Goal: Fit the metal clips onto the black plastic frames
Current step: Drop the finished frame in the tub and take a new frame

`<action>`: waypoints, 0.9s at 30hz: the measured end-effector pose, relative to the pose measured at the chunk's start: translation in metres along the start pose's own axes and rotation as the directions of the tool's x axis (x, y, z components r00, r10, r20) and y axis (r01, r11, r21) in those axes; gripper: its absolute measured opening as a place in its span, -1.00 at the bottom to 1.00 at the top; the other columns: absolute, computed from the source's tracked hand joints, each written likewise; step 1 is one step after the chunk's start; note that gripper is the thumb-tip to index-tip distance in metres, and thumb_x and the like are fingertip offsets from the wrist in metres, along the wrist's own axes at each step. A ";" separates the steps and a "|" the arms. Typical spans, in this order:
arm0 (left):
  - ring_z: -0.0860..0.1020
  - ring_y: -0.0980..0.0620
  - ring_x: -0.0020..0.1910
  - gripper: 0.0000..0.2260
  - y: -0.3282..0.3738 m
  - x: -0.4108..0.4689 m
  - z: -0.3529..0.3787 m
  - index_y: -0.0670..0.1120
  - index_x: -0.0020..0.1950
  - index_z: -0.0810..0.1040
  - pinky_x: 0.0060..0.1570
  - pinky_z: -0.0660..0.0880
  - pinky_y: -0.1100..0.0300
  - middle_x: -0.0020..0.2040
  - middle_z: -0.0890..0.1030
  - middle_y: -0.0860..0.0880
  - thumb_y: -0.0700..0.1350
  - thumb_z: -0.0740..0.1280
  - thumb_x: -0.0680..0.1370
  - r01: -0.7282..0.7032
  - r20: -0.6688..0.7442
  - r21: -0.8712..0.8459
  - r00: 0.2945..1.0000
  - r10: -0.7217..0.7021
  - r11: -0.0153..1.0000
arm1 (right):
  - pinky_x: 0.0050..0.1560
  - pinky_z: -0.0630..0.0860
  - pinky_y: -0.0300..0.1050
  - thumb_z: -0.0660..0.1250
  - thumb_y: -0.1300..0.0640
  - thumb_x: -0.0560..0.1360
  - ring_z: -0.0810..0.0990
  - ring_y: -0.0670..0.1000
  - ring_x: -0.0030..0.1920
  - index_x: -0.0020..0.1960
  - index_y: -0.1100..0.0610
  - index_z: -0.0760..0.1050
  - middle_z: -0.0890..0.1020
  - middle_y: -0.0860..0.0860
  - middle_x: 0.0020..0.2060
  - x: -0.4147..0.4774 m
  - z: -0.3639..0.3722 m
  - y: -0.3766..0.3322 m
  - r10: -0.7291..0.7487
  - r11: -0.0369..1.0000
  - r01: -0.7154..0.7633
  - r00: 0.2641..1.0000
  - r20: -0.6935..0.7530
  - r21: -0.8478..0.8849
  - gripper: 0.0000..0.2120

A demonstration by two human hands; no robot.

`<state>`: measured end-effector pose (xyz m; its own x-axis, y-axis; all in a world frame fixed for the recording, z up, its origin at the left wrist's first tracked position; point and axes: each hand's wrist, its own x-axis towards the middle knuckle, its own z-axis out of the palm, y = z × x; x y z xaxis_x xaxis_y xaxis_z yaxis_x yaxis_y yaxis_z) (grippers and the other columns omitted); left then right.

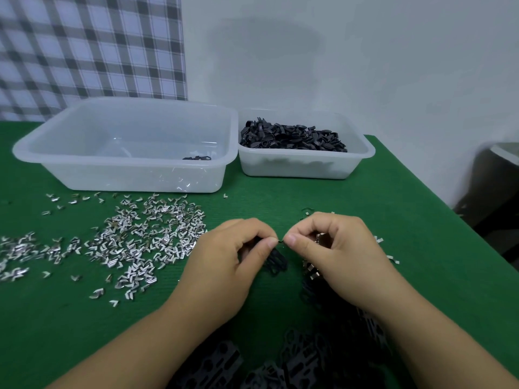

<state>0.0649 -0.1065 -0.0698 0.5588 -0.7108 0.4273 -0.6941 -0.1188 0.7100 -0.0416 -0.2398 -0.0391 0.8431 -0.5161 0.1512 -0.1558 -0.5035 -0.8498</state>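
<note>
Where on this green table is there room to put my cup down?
Bare green mat lies beyond the right hand, from the smaller tub to the table's right edge, and in the near left corner below the metal clips. Crowded: the clip scatter at left, and the black frames heaped under the arms.

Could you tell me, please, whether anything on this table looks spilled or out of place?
The metal clips lie scattered loose on the green table, left of the left hand, not in any tub, and a few strays lie beyond the right hand. The large tub holds just one black part.
</note>
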 end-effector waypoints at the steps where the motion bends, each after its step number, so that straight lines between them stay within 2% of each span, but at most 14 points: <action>1: 0.54 0.07 -0.20 -0.89 0.000 0.000 0.000 0.07 -0.16 0.59 -0.15 0.42 0.09 -0.26 0.61 0.06 0.00 0.28 0.49 0.001 -0.001 0.002 1.000 -0.001 1.000 | -0.35 0.36 -0.41 0.43 0.10 0.40 0.43 -0.24 -0.42 -0.31 0.01 0.60 0.54 -0.12 -0.43 0.000 -0.001 0.000 0.012 1.000 -0.012 1.000 0.008 0.022 -0.88; 3: 0.54 0.08 -0.19 -0.92 0.001 0.000 -0.001 0.08 -0.15 0.60 -0.15 0.43 0.13 -0.25 0.61 0.08 -0.03 0.32 0.51 0.005 0.003 0.010 1.000 -0.005 1.000 | -0.36 0.38 -0.36 0.44 0.09 0.39 0.43 -0.19 -0.42 -0.30 0.02 0.62 0.56 -0.10 -0.43 0.000 -0.002 0.001 0.032 0.997 -0.034 0.999 0.028 0.067 -0.90; 5: 0.54 0.11 -0.23 -0.92 0.002 0.000 -0.001 0.10 -0.14 0.61 -0.21 0.44 0.28 -0.27 0.60 0.11 -0.08 0.37 0.50 0.033 -0.007 -0.006 0.999 -0.033 0.999 | -0.37 0.39 -0.36 0.46 0.10 0.37 0.44 -0.18 -0.42 -0.29 0.03 0.63 0.57 -0.09 -0.44 -0.001 -0.004 0.001 0.035 0.995 -0.037 0.999 0.026 0.088 -0.93; 8: 0.52 0.18 -0.46 -0.85 0.000 0.001 -0.001 0.11 -0.09 0.62 -0.39 0.41 0.44 -0.33 0.60 0.10 -0.15 0.38 0.49 0.162 -0.016 -0.169 0.986 -0.167 0.972 | -0.35 0.34 -0.45 0.47 0.14 0.36 0.44 -0.24 -0.42 -0.32 0.02 0.63 0.55 -0.18 -0.45 0.000 -0.005 0.003 -0.007 0.999 0.010 0.998 -0.067 0.042 -0.91; 10: 0.55 0.17 -0.52 -0.78 -0.001 0.002 -0.001 0.14 -0.04 0.61 -0.40 0.45 0.42 -0.33 0.64 0.07 -0.20 0.33 0.53 0.227 -0.007 -0.280 0.971 -0.239 0.933 | -0.27 0.32 -0.46 0.47 0.13 0.36 0.47 -0.23 -0.32 -0.32 -0.02 0.62 0.56 -0.19 -0.39 0.000 -0.004 0.005 -0.085 0.993 0.072 0.986 -0.143 -0.091 -0.89; 13: 0.64 0.11 -0.42 -0.73 -0.002 0.003 0.000 0.15 0.01 0.58 -0.30 0.55 0.36 -0.31 0.67 0.05 -0.25 0.29 0.54 0.266 -0.007 -0.368 0.957 -0.288 0.891 | -0.11 0.36 -0.32 0.46 0.14 0.37 0.47 -0.14 -0.17 -0.25 -0.01 0.62 0.55 -0.15 -0.32 0.000 -0.001 0.007 -0.267 0.935 0.202 0.941 -0.205 -0.293 -0.93; 16: 0.66 0.09 -0.35 -0.72 -0.003 0.004 0.002 0.09 0.01 0.60 -0.28 0.58 0.31 -0.28 0.66 -0.02 -0.30 0.30 0.53 0.273 -0.001 -0.440 0.952 -0.305 0.856 | -0.12 0.35 -0.31 0.45 0.15 0.38 0.45 -0.04 -0.17 -0.21 0.06 0.64 0.52 -0.10 -0.31 -0.001 0.001 0.008 -0.426 0.853 0.304 0.875 -0.230 -0.424 -0.99; 19: 0.66 0.07 -0.35 -0.73 -0.003 0.004 0.002 0.06 -0.04 0.61 -0.31 0.56 0.33 -0.28 0.66 -0.09 -0.33 0.31 0.52 0.276 0.011 -0.484 0.951 -0.310 0.831 | -0.13 0.30 -0.38 0.42 0.13 0.39 0.41 -0.05 -0.17 -0.20 0.08 0.64 0.50 -0.08 -0.32 0.000 0.002 0.008 -0.478 0.810 0.329 0.850 -0.220 -0.486 -0.96; 23: 0.67 0.04 -0.35 -0.73 -0.002 0.005 0.002 0.04 -0.07 0.62 -0.32 0.57 0.31 -0.30 0.66 -0.11 -0.34 0.31 0.52 0.273 0.017 -0.512 0.951 -0.309 0.815 | -0.19 0.35 -0.23 0.39 0.14 0.41 0.40 -0.02 -0.18 -0.21 0.12 0.64 0.48 -0.06 -0.33 0.000 0.004 0.008 -0.524 0.762 0.362 0.832 -0.182 -0.538 -0.92; 27: 0.67 0.04 -0.35 -0.74 -0.001 0.005 0.002 0.02 -0.05 0.62 -0.31 0.57 0.31 -0.29 0.65 -0.14 -0.33 0.31 0.52 0.272 0.030 -0.518 0.953 -0.301 0.811 | -0.20 0.36 -0.17 0.39 0.16 0.42 0.40 0.00 -0.19 -0.21 0.16 0.63 0.47 -0.03 -0.33 0.001 0.004 0.008 -0.556 0.727 0.384 0.816 -0.159 -0.570 -0.92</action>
<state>0.0676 -0.1108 -0.0695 0.7279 -0.6625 0.1768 -0.1755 0.0693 0.9820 -0.0404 -0.2416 -0.0481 0.6928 -0.2515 0.6758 -0.0828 -0.9587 -0.2720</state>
